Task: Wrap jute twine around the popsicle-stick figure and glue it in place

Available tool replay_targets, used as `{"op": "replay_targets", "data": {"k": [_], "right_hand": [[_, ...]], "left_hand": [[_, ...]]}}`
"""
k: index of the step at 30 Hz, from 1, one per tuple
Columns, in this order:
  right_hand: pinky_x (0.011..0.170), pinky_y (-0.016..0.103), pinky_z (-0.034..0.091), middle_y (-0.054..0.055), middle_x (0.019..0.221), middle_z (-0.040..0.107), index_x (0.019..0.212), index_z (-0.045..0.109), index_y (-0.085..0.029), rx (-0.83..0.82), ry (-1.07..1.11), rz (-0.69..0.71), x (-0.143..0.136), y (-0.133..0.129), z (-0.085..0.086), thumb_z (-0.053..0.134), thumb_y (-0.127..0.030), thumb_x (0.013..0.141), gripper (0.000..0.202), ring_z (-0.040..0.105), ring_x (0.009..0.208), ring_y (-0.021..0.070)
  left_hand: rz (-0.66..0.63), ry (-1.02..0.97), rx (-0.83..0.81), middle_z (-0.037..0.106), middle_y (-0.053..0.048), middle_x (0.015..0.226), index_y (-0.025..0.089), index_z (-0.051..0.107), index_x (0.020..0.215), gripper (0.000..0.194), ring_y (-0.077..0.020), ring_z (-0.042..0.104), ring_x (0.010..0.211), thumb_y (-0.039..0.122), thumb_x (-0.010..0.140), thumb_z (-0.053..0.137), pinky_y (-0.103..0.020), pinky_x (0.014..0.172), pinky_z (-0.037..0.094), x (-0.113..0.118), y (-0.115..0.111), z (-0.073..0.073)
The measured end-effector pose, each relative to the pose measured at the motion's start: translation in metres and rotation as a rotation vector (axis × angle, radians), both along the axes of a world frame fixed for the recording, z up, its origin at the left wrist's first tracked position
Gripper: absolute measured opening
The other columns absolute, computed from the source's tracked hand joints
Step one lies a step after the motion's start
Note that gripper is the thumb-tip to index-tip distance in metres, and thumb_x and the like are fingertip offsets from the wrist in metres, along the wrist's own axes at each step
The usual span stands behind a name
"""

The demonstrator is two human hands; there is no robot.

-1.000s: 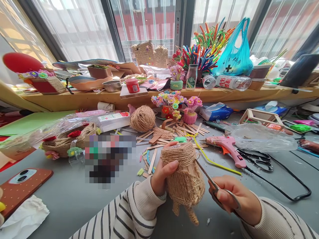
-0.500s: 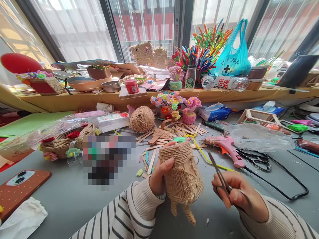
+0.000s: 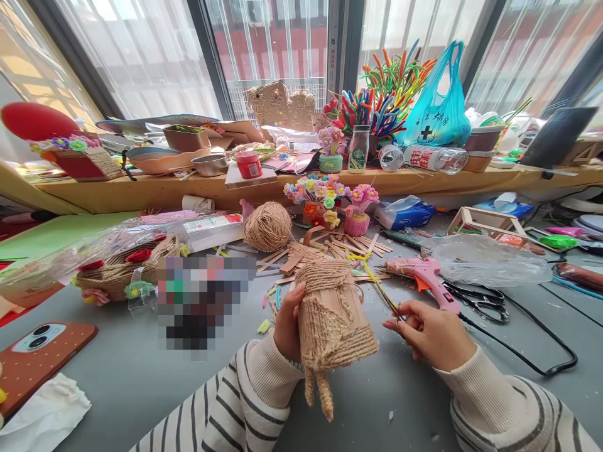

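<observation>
My left hand (image 3: 288,326) is closed around the left side of a twine-wrapped craft body (image 3: 334,320), which has two stubby twine legs hanging below. Rows of jute cover its top and bottom, while a bare tan patch shows at the middle right. To its right, my right hand (image 3: 431,329) grips a pair of small scissors (image 3: 393,306), mostly hidden by the fingers, blades pointing up and left. The scissors are apart from the craft body. Behind it sits a ball of jute twine (image 3: 267,226), with loose wooden sticks (image 3: 362,243) beside it.
A pink glue gun (image 3: 426,279) and black-handled scissors (image 3: 483,301) lie right of centre, with a black cord looping forward. A flower-trimmed twine basket (image 3: 110,282) and a phone (image 3: 47,348) are at left. Potted craft flowers (image 3: 360,210) stand behind.
My left hand has turned the craft body, bringing its bare patch and legs round to the left. My right hand has rotated palm-down and moved slightly left and up with the scissors.
</observation>
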State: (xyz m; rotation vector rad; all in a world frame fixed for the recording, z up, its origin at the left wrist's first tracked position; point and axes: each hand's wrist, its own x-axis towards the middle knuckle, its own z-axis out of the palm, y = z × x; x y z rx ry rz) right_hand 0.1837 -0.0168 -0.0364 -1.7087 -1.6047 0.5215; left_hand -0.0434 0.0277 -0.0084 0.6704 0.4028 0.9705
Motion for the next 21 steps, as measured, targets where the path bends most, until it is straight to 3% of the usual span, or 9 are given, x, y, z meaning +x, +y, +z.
{"op": "replay_targets", "data": {"k": [5, 8, 11, 16, 21], "right_hand": [[0.048, 0.03, 0.033, -0.004, 0.042, 0.05, 0.062, 0.051, -0.025, 0.085, -0.352, -0.062, 0.009, 0.002, -0.003, 0.066, -0.03, 0.074, 0.02, 0.054, 0.042, 0.0194], [0.048, 0.031, 0.034, -0.004, 0.043, 0.052, 0.066, 0.055, -0.025, 0.098, -0.416, -0.073, 0.012, 0.004, -0.009, 0.066, -0.03, 0.075, 0.015, 0.055, 0.043, 0.0199], [0.049, 0.031, 0.038, -0.004, 0.044, 0.056, 0.076, 0.06, -0.023, 0.084, -0.301, -0.031, 0.011, 0.003, -0.011, 0.06, -0.028, 0.082, 0.007, 0.054, 0.039, 0.0177], [0.05, 0.029, 0.043, -0.001, 0.059, 0.062, 0.086, 0.064, -0.021, 0.219, -0.045, 0.052, 0.0, -0.001, 0.011, 0.052, -0.042, 0.091, 0.025, 0.055, 0.043, 0.0128], [0.052, 0.024, 0.052, 0.005, 0.087, 0.066, 0.111, 0.063, -0.02, 0.342, 0.174, 0.282, -0.013, -0.007, 0.026, 0.056, -0.035, 0.089, 0.027, 0.057, 0.06, 0.0115]], "left_hand": [[0.002, 0.013, -0.008, 0.075, -0.014, 0.101, 0.012, 0.067, 0.11, 0.056, -0.0397, 0.064, 0.109, 0.052, 0.071, 0.064, -0.051, 0.093, 0.049, 0.008, -0.004, 0.01], [-0.051, -0.005, -0.011, 0.075, -0.015, 0.1, 0.011, 0.068, 0.107, 0.055, -0.0401, 0.064, 0.109, 0.051, 0.07, 0.063, -0.052, 0.092, 0.049, 0.011, -0.006, 0.011], [-0.074, -0.025, -0.012, 0.076, -0.014, 0.096, 0.012, 0.07, 0.101, 0.05, -0.0391, 0.065, 0.108, 0.051, 0.07, 0.064, -0.051, 0.093, 0.049, 0.012, -0.008, 0.009], [-0.109, -0.023, 0.005, 0.077, -0.012, 0.09, 0.014, 0.071, 0.097, 0.047, -0.0371, 0.067, 0.105, 0.051, 0.07, 0.066, -0.049, 0.093, 0.051, 0.011, -0.007, 0.003], [-0.192, 0.023, 0.056, 0.076, -0.014, 0.088, 0.012, 0.069, 0.104, 0.052, -0.038, 0.069, 0.098, 0.052, 0.072, 0.064, -0.049, 0.084, 0.054, 0.014, -0.009, 0.002]]}}
